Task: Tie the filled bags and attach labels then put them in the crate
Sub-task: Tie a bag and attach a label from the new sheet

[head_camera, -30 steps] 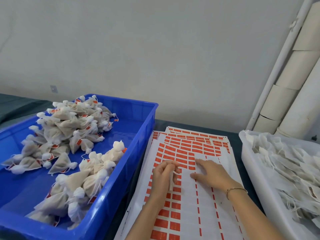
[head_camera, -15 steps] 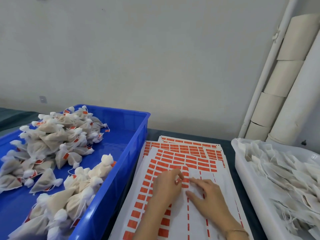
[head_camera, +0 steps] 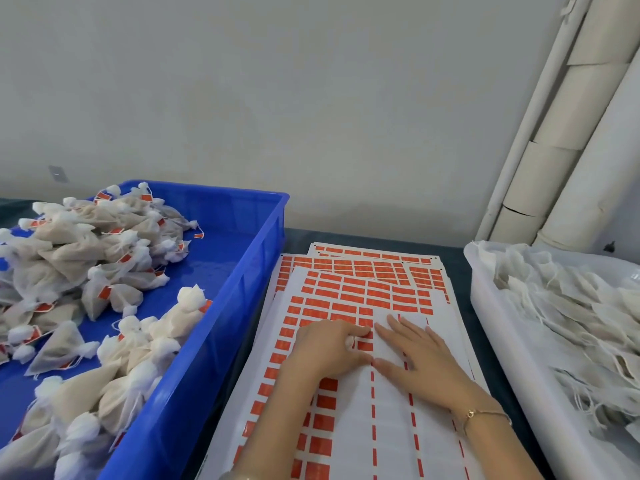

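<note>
The flimsy orange-label paper sheet, peelable at corners, is pressed by the flat right hand. Perhaps a white string is pinched by the left hand.

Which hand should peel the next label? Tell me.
Left hand: its curled fingers, pinching a white string, sit at the next red label; the right hand lies flat, pressing the label sheet down.

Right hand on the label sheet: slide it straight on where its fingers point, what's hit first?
Probably the orange labels still on the top sheet, just beyond the right hand; the left hand lies close beside that line. Beyond, the blue crate.
</note>
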Motion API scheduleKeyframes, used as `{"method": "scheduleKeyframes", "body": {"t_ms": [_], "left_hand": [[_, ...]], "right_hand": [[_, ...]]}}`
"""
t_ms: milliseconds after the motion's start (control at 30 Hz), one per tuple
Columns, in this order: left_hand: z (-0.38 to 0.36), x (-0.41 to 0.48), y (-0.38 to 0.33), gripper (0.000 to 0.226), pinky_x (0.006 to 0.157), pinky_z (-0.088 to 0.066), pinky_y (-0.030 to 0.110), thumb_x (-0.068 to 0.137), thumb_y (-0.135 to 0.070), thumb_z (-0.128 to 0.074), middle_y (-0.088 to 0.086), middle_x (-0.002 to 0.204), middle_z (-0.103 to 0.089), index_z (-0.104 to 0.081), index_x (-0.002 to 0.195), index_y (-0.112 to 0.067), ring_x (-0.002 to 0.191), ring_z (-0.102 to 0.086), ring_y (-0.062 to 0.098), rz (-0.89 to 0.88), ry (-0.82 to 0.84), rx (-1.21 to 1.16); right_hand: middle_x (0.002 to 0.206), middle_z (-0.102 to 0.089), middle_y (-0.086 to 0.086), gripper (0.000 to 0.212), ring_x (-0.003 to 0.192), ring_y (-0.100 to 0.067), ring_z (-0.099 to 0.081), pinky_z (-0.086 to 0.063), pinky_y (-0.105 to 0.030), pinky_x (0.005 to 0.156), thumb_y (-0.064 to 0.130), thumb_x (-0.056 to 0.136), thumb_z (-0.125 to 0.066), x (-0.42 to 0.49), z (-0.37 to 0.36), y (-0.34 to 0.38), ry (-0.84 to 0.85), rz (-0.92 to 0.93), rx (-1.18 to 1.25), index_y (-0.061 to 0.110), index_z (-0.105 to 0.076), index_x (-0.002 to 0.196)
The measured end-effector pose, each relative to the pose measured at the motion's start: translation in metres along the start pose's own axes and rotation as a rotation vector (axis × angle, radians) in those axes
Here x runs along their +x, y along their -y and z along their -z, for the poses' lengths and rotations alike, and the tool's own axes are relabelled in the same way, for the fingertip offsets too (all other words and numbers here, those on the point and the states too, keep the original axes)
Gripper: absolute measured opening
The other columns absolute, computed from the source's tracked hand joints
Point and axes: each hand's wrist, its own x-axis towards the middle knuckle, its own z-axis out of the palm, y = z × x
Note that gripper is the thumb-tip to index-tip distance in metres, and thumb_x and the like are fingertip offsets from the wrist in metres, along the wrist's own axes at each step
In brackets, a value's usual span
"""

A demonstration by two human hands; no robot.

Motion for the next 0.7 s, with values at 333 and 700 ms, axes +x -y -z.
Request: {"method": "scheduleKeyframes", "body": {"t_ms": [333,700], "left_hand": [[-0.005,-0.003,0.000,0.035,0.067,-0.040,0.012,0.085,-0.049,-0.064,-0.013,0.107,-0.068,-0.064,0.119,-0.040,0.081,-0.058,0.005,-0.050,-0.076,-0.101],[0.004,-0.010,0.000,0.027,0.077,-0.048,0.013,0.083,-0.041,-0.070,-0.018,0.111,-0.066,-0.068,0.110,-0.040,0.091,-0.059,0.003,-0.115,-0.149,-0.233]], "right_hand": [[0.122,-0.055,0.021,0.052,0.107,-0.004,-0.046,-0.035,-0.021,0.091,0.072,0.076,-0.054,-0.005,0.000,0.007,-0.275,-0.023,0.132,0.049,-0.057,0.121],[0.113,-0.059,0.019,0.042,0.101,-0.004,-0.049,-0.041,-0.023,0.091,0.066,0.076,-0.058,-0.009,0.005,0.002,-0.275,0.011,0.302,0.044,-0.063,0.111]]}}
